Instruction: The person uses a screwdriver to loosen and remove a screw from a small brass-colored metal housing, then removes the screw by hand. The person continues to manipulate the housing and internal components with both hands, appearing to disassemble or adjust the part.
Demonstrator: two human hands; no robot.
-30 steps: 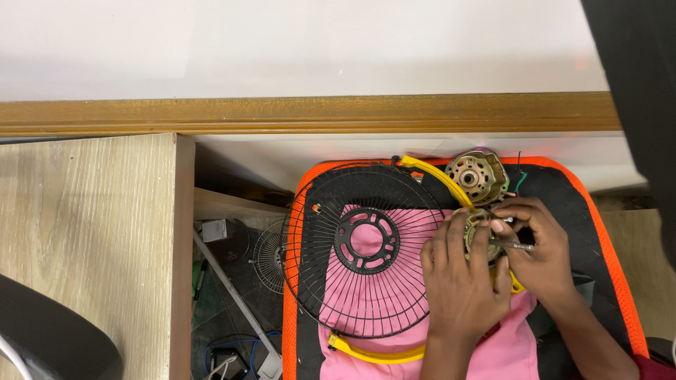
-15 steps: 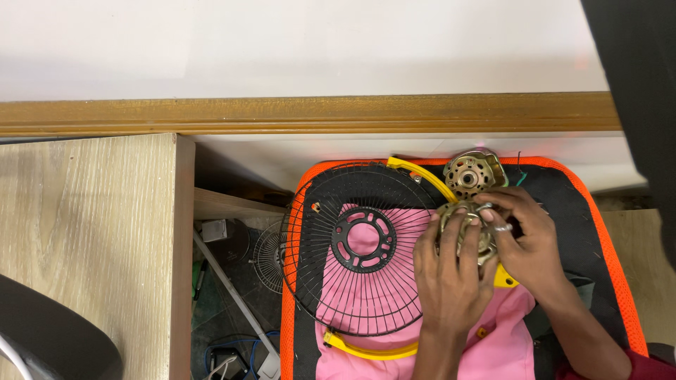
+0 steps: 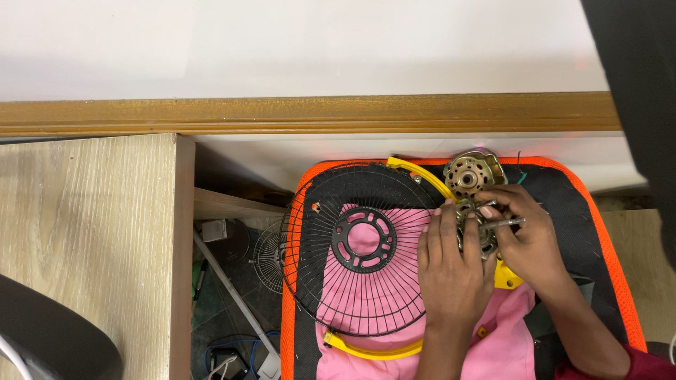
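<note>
Orange-edged black mat (image 3: 598,232) fills my view, with the round black wire fan guard (image 3: 359,260) lying on it. My left hand (image 3: 451,271) and right hand (image 3: 528,243) both grip the small metal motor part (image 3: 475,229) beside it. I think I'm fitting its shaft; next needs slow, steady turning.

Your left hand (image 3: 454,271) now lies flatter over the round metal motor part (image 3: 477,229), its fingers spread across the part's near side where earlier they curled around it. Your right hand (image 3: 524,236) has slid slightly up and right, fingertips now pinching the part's thin shaft (image 3: 508,223), which sticks out sideways. The black fan guard (image 3: 359,246) sits a touch lower.
</note>
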